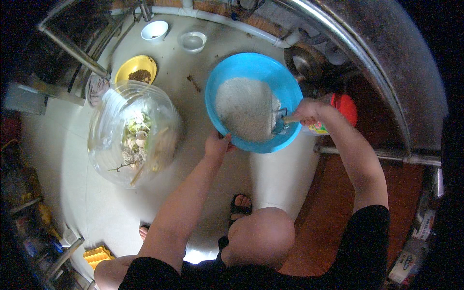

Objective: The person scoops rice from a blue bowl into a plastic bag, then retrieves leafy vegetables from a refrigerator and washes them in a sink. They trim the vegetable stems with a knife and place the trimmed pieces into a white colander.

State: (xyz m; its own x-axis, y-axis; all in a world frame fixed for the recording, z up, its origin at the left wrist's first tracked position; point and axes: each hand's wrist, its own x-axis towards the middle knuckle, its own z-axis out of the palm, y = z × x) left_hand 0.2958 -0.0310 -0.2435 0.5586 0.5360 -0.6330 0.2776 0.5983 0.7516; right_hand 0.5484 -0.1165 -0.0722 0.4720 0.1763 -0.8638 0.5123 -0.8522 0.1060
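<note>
A round blue plastic basin (253,63) sits low in front of me, holding a wide bed of pale grey powder (243,105). My left hand (218,145) grips the basin's near left rim. With my right hand (310,111) I hold the handle of a small flat-bladed tool (280,119), whose blade rests in the powder at the basin's right side. Its exact kind is hard to make out. Just behind my right wrist stands a clear plastic jar with a red lid (346,110).
Left of the basin is a bin lined with clear plastic (170,119), holding vegetable scraps. Behind it are a yellow bowl (121,70) with brown granules, a white bowl (155,30) and a clear bowl (193,41). A metal frame rail (362,151) runs at right.
</note>
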